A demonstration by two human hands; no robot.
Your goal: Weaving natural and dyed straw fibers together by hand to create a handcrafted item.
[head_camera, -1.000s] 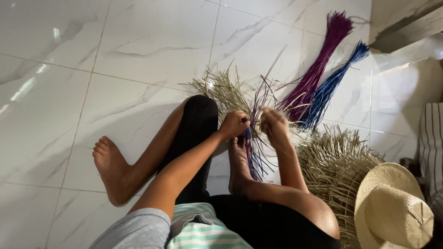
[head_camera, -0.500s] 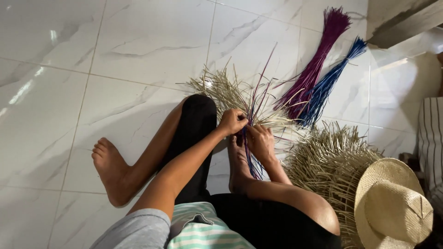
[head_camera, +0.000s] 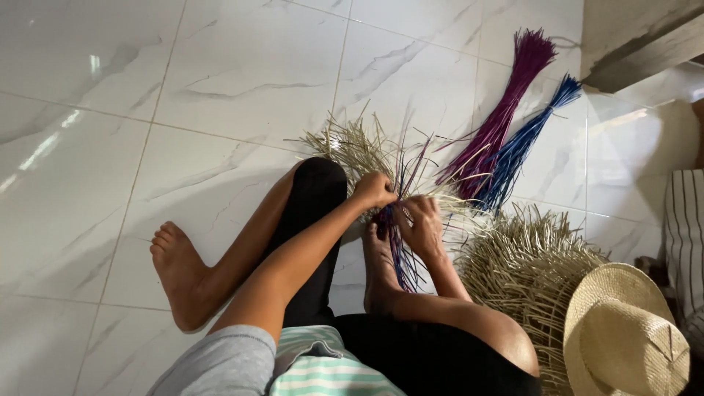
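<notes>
1. Left hand and right hand were both closed on the strands, almost touching each other.
2. Purple bundle and blue bundle lay beyond the right hand; hat sat off to its right.

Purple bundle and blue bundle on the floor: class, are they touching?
Touching. The head view shows the purple bundle and blue bundle apart at their far tips but overlapping at the near ends.
</notes>
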